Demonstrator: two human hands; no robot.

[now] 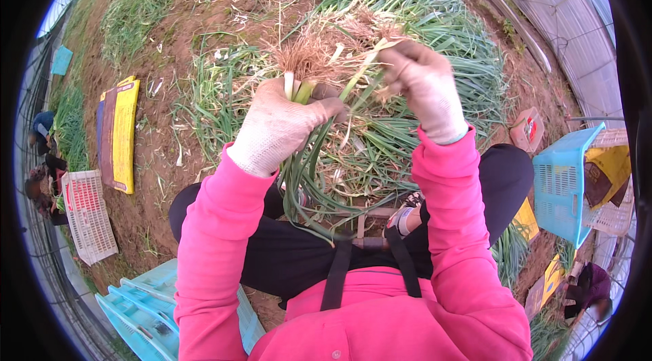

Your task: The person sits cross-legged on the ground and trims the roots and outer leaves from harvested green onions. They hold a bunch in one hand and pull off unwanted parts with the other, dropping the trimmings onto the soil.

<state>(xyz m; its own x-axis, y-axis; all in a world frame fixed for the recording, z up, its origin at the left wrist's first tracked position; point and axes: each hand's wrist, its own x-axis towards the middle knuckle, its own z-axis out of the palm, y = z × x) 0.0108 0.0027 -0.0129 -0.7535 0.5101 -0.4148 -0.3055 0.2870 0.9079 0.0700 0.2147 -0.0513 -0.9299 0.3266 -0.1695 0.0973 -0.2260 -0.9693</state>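
Observation:
My left hand (285, 121), in a white knit glove with soiled fingers, is closed around a small bunch of allium stalks (304, 92), perhaps green garlic. Their brown roots (300, 58) point away from me, and the long green leaves (310, 167) droop towards my lap. To the right and slightly higher, my gloved right hand (420, 83) pinches a pale yellow-green leaf strip (364, 68) that slants down towards the left hand. The right fingertips are slightly blurred. Beyond both hands lies a large heap of the same plants (448, 50), roots towards the middle.
Loose leaf trimmings (219, 91) litter the soil. At right stand a blue plastic crate (558, 182) and a pinkish container (527, 129). Blue crates (147, 305) lie behind left, near a white crate (89, 216) and yellow-brown sacks (119, 137). Other people (591, 287) work at both sides.

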